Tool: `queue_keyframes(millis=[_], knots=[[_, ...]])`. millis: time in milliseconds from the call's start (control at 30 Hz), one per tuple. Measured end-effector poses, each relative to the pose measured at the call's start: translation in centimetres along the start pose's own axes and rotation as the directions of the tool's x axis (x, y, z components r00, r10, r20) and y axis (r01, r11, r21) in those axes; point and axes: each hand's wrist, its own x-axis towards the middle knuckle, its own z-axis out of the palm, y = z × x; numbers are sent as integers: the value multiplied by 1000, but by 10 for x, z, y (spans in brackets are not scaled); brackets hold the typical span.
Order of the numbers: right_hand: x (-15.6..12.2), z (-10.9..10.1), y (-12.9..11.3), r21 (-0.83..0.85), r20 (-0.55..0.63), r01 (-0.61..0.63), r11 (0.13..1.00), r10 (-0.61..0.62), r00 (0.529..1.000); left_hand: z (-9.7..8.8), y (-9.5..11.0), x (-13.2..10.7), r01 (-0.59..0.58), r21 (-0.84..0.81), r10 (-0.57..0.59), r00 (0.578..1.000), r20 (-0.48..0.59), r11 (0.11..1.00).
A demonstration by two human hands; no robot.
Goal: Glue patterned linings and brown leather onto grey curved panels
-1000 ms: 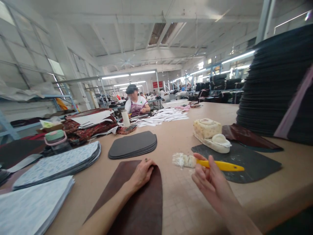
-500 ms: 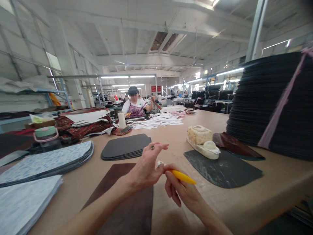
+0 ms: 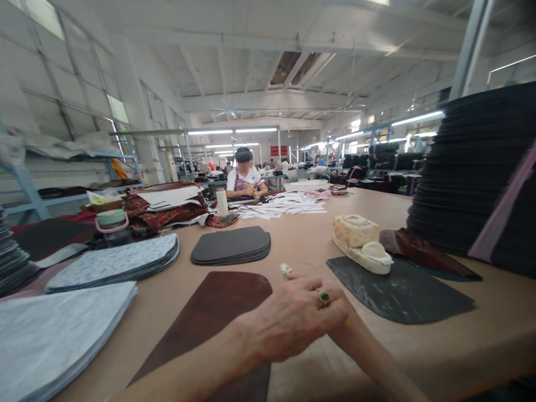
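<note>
My left hand (image 3: 288,321), with a green-stoned ring, lies across my right hand, its fingers bent over the back of it near the wrist. Most of my right hand (image 3: 296,276) is hidden beneath it. A yellow-handled brush (image 3: 286,271) is in my right hand; its white, clotted tip sticks out past the fingers, and a bit of yellow handle shows by the wrist. Below my hands lies a dark brown leather-like piece (image 3: 226,304) on the table. To the right, a cream-coloured block and dish (image 3: 362,254) stand on a dark, smeared sheet (image 3: 402,296).
Dark cut pieces (image 3: 230,245) are stacked ahead. Blue-patterned stacks (image 3: 121,257) and a green-lidded jar (image 3: 112,229) stand left. A tall black stack (image 3: 473,173) rises at right. Across the table a person (image 3: 244,176) sits behind white strips (image 3: 285,204).
My left hand has moved from beside the brush tip to over my right hand. The brush has turned, tip now pointing away. The view has shifted, and the person opposite has lowered an arm.
</note>
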Motion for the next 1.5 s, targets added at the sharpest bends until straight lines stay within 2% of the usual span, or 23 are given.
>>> queue_keyframes(millis=[33,100,133,167,200,267,367,467,567,700,900,1033,1167,1267,1400,1500], knots=[[0,-2,0,-2,-23,-1,1000,1,1000,2,-3,-4,28,-60,-30,999,-33,998],[4,-8,1,-1,-117,-27,1000,26,993,11,-20,-17,220,-178,-236,969,-74,959],[7,-12,3,22,-168,-59,998,62,984,19,-32,-27,350,-223,-372,925,-69,910],[12,-16,6,76,-205,-95,993,109,973,28,-47,-38,526,-230,-546,837,-28,819],[17,-20,10,153,-222,-129,980,161,962,39,-62,-51,604,-212,-621,784,-14,768],[29,-25,20,315,-198,-166,935,236,952,61,-91,-75,659,-188,-665,746,40,728],[41,-22,39,438,-168,-160,885,256,952,89,-117,-97,666,-166,-654,746,128,727],[46,-12,55,499,-190,-163,851,291,938,103,-122,-100,656,-157,-633,754,175,738],[45,-5,63,539,-210,-170,825,327,922,107,-121,-98,652,-153,-628,757,182,742],[43,-5,64,551,-213,-186,814,352,911,110,-120,-97,638,-155,-624,770,135,754],[38,-10,63,363,-257,-237,901,341,904,116,-114,-104,640,-157,-642,766,42,753],[43,-12,55,302,-253,-259,917,340,906,117,-106,-116,625,-181,-634,773,6,759],[66,-5,39,250,-146,-240,938,282,948,119,-101,-123,651,-200,-667,745,-22,733],[87,8,32,241,2,-211,947,217,976,119,-100,-122,653,-199,-669,743,-15,731],[105,29,35,232,229,-208,950,155,961,118,-98,-120,650,-173,-659,752,5,740],[111,41,42,228,312,-200,953,123,942,116,-96,-119,641,-166,-647,762,20,749]])
